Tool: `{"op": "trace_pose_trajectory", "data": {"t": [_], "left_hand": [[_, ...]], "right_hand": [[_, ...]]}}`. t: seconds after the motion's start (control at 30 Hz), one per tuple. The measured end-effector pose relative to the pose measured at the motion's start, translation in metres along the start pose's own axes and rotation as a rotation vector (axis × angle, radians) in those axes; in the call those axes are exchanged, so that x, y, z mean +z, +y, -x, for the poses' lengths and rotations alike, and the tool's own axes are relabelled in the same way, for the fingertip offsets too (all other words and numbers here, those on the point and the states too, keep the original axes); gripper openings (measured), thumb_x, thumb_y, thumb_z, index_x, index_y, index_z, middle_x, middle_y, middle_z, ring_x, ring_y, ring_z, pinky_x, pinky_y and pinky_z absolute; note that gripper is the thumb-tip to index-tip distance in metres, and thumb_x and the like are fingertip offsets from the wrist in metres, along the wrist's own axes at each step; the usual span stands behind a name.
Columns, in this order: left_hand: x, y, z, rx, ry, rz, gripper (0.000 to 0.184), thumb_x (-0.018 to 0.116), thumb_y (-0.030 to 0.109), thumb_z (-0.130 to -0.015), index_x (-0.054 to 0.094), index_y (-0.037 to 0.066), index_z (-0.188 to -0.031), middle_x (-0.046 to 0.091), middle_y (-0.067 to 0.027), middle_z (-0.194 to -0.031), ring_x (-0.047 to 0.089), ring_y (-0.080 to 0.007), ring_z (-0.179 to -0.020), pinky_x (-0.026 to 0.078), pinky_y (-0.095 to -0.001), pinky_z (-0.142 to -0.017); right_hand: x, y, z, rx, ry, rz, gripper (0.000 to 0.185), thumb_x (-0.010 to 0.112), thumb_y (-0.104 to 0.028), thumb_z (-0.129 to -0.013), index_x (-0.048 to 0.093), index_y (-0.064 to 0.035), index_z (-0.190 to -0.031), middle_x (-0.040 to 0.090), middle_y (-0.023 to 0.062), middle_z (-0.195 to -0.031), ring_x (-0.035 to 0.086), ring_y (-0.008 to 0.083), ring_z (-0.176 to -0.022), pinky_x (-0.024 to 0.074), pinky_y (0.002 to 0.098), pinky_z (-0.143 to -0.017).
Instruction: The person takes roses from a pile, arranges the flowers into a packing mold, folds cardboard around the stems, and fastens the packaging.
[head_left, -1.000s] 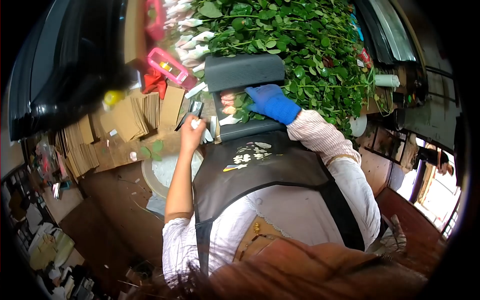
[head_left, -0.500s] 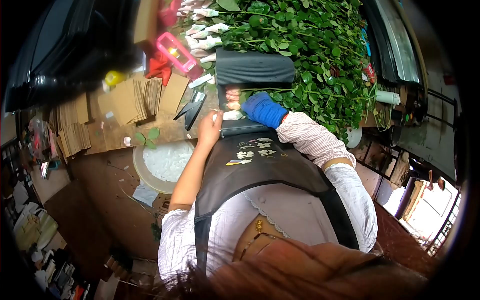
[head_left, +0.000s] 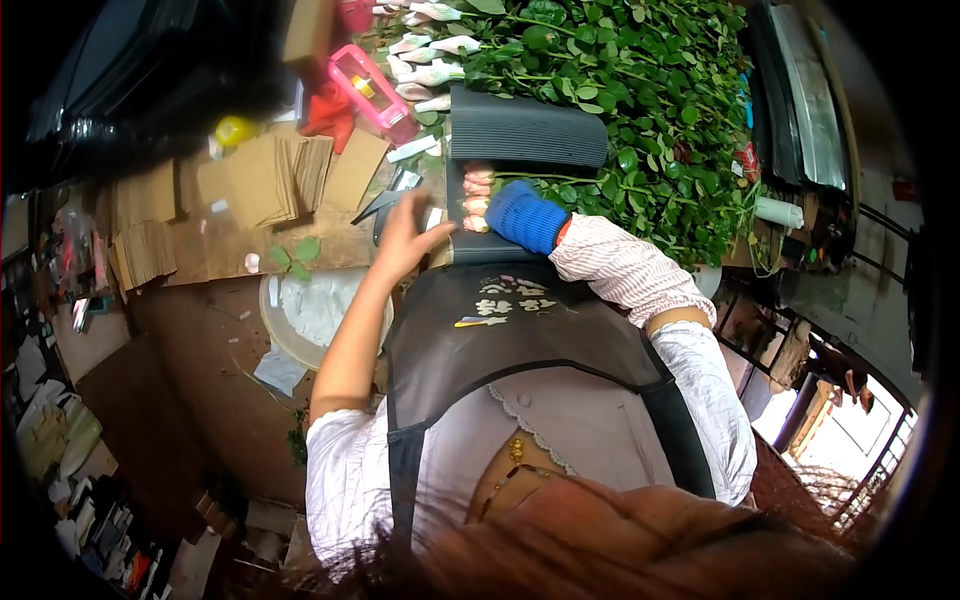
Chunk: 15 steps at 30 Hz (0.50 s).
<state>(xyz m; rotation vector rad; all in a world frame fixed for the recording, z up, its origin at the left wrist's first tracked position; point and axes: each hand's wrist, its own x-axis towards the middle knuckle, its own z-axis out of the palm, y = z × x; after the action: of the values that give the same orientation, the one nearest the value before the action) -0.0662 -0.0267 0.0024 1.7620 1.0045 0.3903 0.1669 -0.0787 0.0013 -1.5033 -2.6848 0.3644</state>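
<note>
My left hand [head_left: 403,242], bare, is over the table edge beside a black stapler [head_left: 378,207], with thumb and fingers apart and nothing visible in them. Several peach-pink rose heads [head_left: 477,190] lie in a column on the dark ribbed mat [head_left: 525,130]. My right hand [head_left: 525,218], in a blue glove, is closed just right of the lowest heads, around their stems; the stems inside the grip are hidden. A small white piece [head_left: 434,218] lies between my left hand and the roses.
Leafy rose stems [head_left: 640,110] with white-wrapped heads [head_left: 430,72] cover the back and right of the table. To the left are cardboard pieces [head_left: 265,178], a pink plastic frame [head_left: 372,92], red cloth [head_left: 328,117] and a yellow object [head_left: 234,130]. Below stands a round bin [head_left: 312,315].
My left hand has moved off the lowest rose and opened; the white covering seen on that rose is gone, showing a pale pink head. My gloved hand stays at the stems. The view has shifted slightly.
</note>
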Motion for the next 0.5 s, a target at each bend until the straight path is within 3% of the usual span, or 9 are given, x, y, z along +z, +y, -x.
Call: {"op": "trace_pose_trajectory", "data": {"t": [0.07,0.13,0.23,0.33,0.5], "left_hand": [[0.022,0.010,-0.030,0.060,-0.135,0.067,0.103,0.092,0.036,-0.066,0.031,0.002,-0.142,0.035,-0.0265,-0.144,0.036,-0.0390,-0.136,0.031,-0.0432,-0.115],[0.047,-0.020,-0.045,0.128,-0.148,-0.124,0.110,0.094,0.039,-0.061,0.030,0.002,-0.142,0.024,-0.0284,-0.148,0.025,-0.0426,-0.142,0.025,-0.0466,-0.118],[0.040,-0.023,-0.051,0.146,-0.235,-0.109,0.112,0.093,0.047,-0.061,0.030,0.007,-0.145,0.015,-0.0331,-0.151,0.017,-0.0486,-0.144,0.021,-0.0503,-0.119],[0.042,-0.028,-0.048,0.142,-0.263,-0.165,0.109,0.090,0.049,-0.064,0.030,0.009,-0.146,0.010,-0.0360,-0.153,0.014,-0.0522,-0.143,0.019,-0.0526,-0.118],[0.042,-0.024,-0.053,0.109,-0.303,-0.216,0.115,0.090,0.051,-0.064,0.026,0.005,-0.149,0.007,-0.0358,-0.155,0.011,-0.0518,-0.144,0.018,-0.0515,-0.119]], "right_hand": [[0.021,0.012,0.008,-0.088,0.334,-0.054,0.021,0.057,-0.024,-0.092,0.073,-0.0146,-0.102,0.075,0.0115,-0.097,0.072,0.0283,-0.089,0.0549,0.0438,-0.074],[-0.050,-0.001,-0.001,0.124,-0.491,0.031,0.020,0.060,-0.026,-0.088,0.072,-0.0146,-0.099,0.073,0.0134,-0.096,0.071,0.0302,-0.091,0.0552,0.0437,-0.079],[-0.057,0.013,0.012,0.194,-0.612,-0.117,0.022,0.061,-0.028,-0.086,0.069,-0.0136,-0.101,0.072,0.0154,-0.092,0.070,0.0337,-0.089,0.0539,0.0473,-0.076],[-0.068,0.012,0.020,0.361,-0.387,-0.105,0.023,0.064,-0.033,-0.085,0.065,-0.0118,-0.094,0.069,0.0133,-0.082,0.069,0.0325,-0.081,0.0529,0.0460,-0.070],[-0.021,0.017,0.017,0.304,-0.252,-0.084,0.020,0.062,-0.032,-0.087,0.062,-0.0131,-0.092,0.068,0.0097,-0.082,0.068,0.0316,-0.078,0.0519,0.0452,-0.066]]}}
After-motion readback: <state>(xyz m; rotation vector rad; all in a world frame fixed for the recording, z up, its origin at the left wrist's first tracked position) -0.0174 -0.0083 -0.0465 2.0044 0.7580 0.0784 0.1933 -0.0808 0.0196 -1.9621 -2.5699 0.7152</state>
